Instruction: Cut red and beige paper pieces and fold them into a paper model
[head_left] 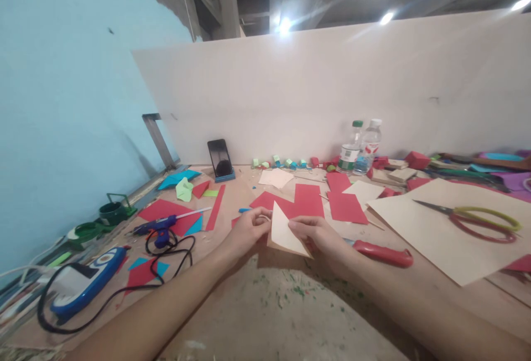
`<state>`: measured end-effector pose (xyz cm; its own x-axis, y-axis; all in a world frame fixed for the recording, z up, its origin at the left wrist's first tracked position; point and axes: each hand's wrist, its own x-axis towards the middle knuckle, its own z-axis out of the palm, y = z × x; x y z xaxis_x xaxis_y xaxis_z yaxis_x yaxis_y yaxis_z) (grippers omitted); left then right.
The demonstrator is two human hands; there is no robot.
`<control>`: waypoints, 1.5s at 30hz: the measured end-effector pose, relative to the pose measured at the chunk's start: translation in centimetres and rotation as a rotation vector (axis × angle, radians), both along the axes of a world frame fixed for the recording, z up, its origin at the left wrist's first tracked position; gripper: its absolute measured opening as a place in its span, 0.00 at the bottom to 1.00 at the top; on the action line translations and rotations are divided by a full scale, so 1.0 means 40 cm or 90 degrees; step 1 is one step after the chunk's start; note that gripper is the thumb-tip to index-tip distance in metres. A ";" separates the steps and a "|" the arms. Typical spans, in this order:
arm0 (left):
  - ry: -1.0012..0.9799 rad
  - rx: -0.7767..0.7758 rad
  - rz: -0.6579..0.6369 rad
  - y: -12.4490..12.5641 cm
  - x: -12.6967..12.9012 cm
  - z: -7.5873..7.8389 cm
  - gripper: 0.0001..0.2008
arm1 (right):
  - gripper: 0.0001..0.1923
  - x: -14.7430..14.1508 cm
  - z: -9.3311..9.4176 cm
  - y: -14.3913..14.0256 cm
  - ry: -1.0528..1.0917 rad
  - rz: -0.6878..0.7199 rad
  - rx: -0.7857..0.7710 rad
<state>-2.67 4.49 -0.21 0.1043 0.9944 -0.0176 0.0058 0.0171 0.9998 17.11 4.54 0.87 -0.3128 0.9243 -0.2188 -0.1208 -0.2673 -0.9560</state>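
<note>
A folded piece of cream paper [285, 234] is held above the middle of the table, its two layers parted along the lower edge. My left hand [252, 227] pinches its left edge with closed fingers. On the other side, my right hand [312, 230] grips the right edge between thumb and fingers. Just right of my right hand lies a knife with a red handle [384, 252], its blade partly hidden by the hand. Red paper pieces [309, 200] lie flat behind both hands.
At right, scissors [468, 220] rest on a large cream sheet [440, 256]. To the left lie a blue glue gun [160, 225] with a looping black cord and a blue-and-white power strip [89, 283]. A phone [219, 156] and water bottles [350, 148] stand near the back board.
</note>
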 end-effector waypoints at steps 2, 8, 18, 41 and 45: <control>0.000 0.007 0.005 0.001 -0.001 -0.001 0.16 | 0.19 -0.001 -0.001 -0.003 -0.002 0.005 0.013; -0.013 0.042 0.055 0.006 -0.008 0.006 0.18 | 0.28 -0.001 0.029 -0.013 0.013 0.023 0.068; -0.018 0.051 0.032 0.010 -0.008 -0.001 0.22 | 0.19 0.002 0.022 0.000 -0.009 -0.013 0.058; -0.052 0.027 0.007 0.014 -0.012 -0.002 0.22 | 0.11 0.006 0.006 0.012 0.018 -0.054 -0.029; -0.075 -0.003 -0.002 0.011 -0.008 0.010 0.19 | 0.09 0.009 -0.003 0.017 0.009 -0.058 -0.004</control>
<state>-2.99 4.92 0.20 0.1096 0.9939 -0.0098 -0.1121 0.0221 0.9935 17.49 5.23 0.73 -0.2311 0.9476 -0.2205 -0.1589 -0.2603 -0.9524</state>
